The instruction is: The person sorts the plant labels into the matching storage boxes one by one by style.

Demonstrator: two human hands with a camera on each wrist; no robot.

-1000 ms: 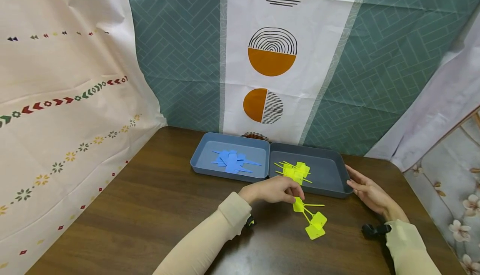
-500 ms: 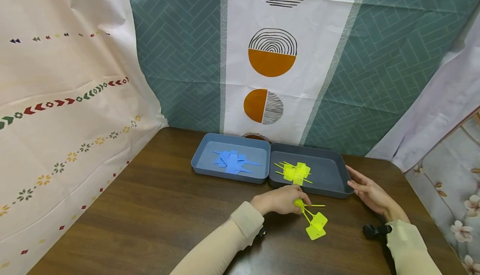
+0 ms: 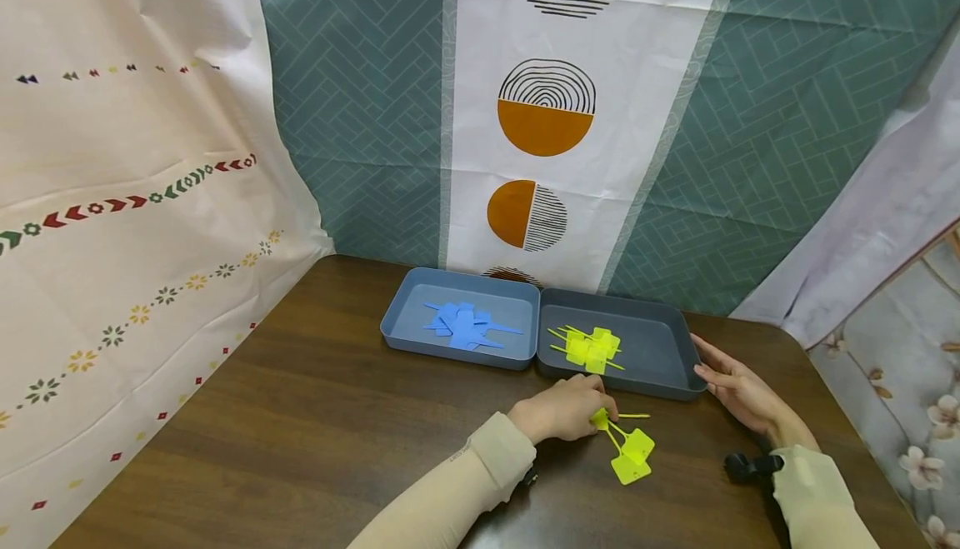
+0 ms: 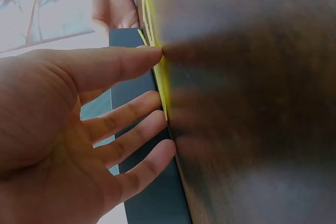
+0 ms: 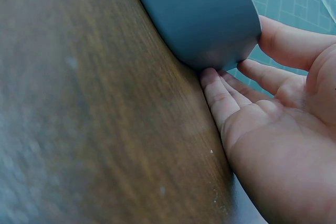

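Observation:
My left hand (image 3: 564, 409) reaches to the table in front of the dark grey tray (image 3: 660, 349). Its fingertips touch one of several loose yellow cable-tie tags (image 3: 632, 459), which lie flat and overlap. In the left wrist view, the thumb tip meets the edge of a yellow tag (image 4: 163, 82); the other fingers are fairly straight, and the index finger is mostly hidden. My right hand (image 3: 742, 386) rests against the tray's right front corner, its fingers and thumb touching the outer wall (image 5: 210, 19). More yellow tags (image 3: 588, 349) lie inside that tray.
A blue-grey tray (image 3: 397, 328) with several blue tags (image 3: 463, 324) stands to the left, side by side with the dark one. Patterned cloths hang behind and beside the brown wooden table (image 3: 315, 416).
My left hand has moved a little right and forward over the nearest yellow tag, covering more of it. The tags and trays keep their places; my right hand stays at the tray corner.

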